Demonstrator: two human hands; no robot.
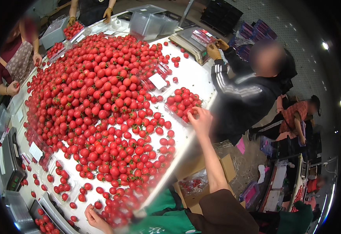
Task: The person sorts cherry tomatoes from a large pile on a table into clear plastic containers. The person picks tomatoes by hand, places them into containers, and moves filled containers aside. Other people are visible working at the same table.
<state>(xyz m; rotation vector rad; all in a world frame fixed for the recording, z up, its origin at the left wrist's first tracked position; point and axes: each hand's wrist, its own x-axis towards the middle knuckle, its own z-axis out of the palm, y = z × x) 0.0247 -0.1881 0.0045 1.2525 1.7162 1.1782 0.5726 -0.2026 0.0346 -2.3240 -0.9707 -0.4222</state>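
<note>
Beside a clear plastic punnet of cherry tomatoes (183, 101), my right hand (201, 120) has its curled fingers at the near rim, apart, with nothing visible between them. My left hand (95, 218), at the bottom, is half curled near a single cherry tomato (98, 204); no tomato shows in it. A large heap of red cherry tomatoes (100, 79) with green stems covers much of the white table (201, 79). Behind the filled punnet lies another clear punnet with a white label (158, 81), tomatoes showing through it. At the lower left, a clear punnet (72, 190) sits among loose tomatoes.
A co-worker in a black jacket (240, 96) handles a packed punnet on a scale (185, 44) at the right. Two more people stand at the far side and left. Another scale (11, 163) and stacked clear punnets (19, 207) are at the left. A cardboard box (227, 166) is below the table edge.
</note>
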